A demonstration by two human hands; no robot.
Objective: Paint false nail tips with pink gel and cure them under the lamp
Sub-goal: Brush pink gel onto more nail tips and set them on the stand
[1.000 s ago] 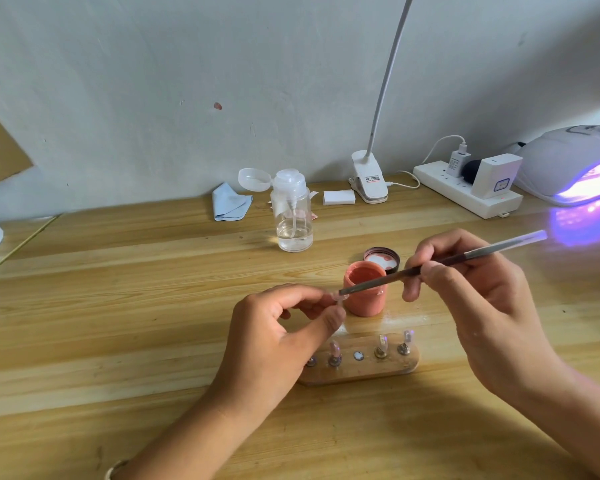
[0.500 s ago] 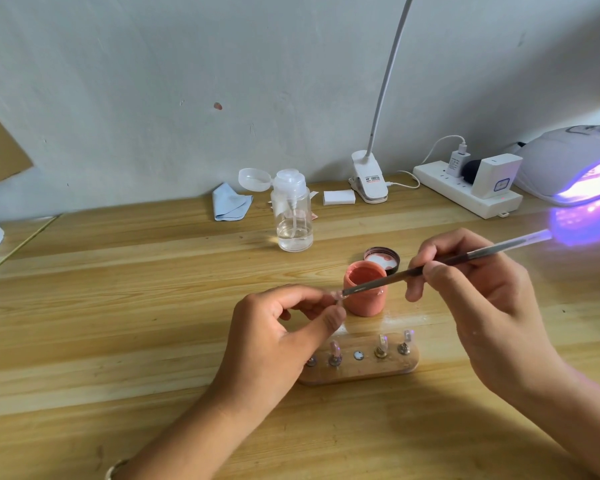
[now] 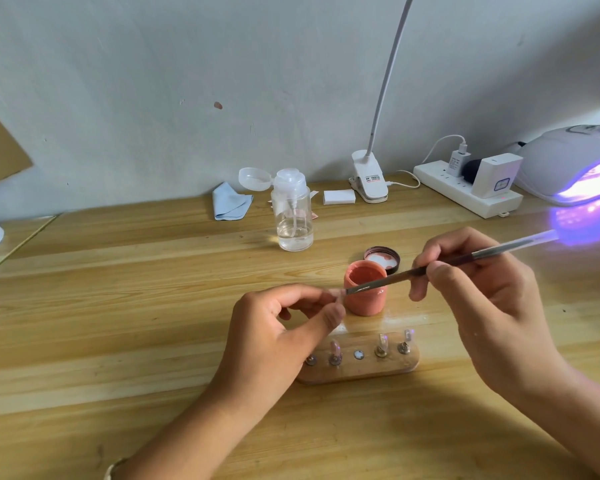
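Note:
My left hand (image 3: 278, 337) pinches a small clear nail tip (image 3: 338, 295) between thumb and fingers. My right hand (image 3: 478, 303) grips a thin brush (image 3: 440, 265), whose bristle end touches the held nail tip. Just behind the tip stands an open pink gel jar (image 3: 365, 289), with its dark lid (image 3: 382, 258) lying behind it. A wooden holder (image 3: 359, 367) in front of the jar carries several nail tips on metal pegs, and one peg place in the middle is bare. The white curing lamp (image 3: 568, 164) glows purple at the far right.
A clear pump bottle (image 3: 292, 216) with its cap flipped open stands behind the jar. A blue cloth (image 3: 230, 202), a white pad (image 3: 339, 197), a clip lamp base (image 3: 368, 183) and a white power strip (image 3: 468, 188) with plugs line the wall.
The brush's rear end has dipped slightly lower to the right while its bristles stay at the nail tip. My left hand has hardly moved.

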